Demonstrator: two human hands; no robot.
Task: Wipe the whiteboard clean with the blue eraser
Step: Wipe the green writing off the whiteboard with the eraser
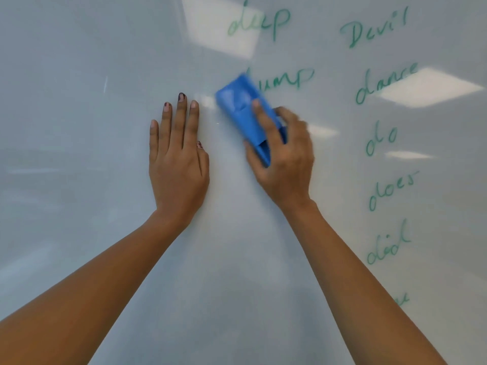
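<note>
Whiteboard [79,154] fills your whole view. The blue eraser [241,111] sits on it a little right of centre, pressed flat against the surface. Your right hand [286,164] grasps the eraser: the forefinger lies straight along its back, the thumb clamps its near left edge, and the other fingers curl round its right edge. The eraser is tilted with its far end leaning left, and that end covers the start of the green word "jump" [286,77]. Both the eraser and your right hand are blurred.

Your left hand [179,164] is released and holds nothing. It lies palm-down on the board, fingers straight and close together, pointing toward the far edge. It is just left of the eraser, with a narrow strip of bare board between them.

Green marker words stand on the right part of the board. "deep" [259,21] is beyond the eraser, at the far edge of your view. Further right, a column runs from far to near: "Devil" [374,30], "dance" [384,83], "do" [382,138], "does" [392,189], "did" [388,243], then a faint scrap [402,299] too smeared to read. Bright light reflections [221,30] lie across the glossy surface, one touching "deep" and another touching "dance".
</note>
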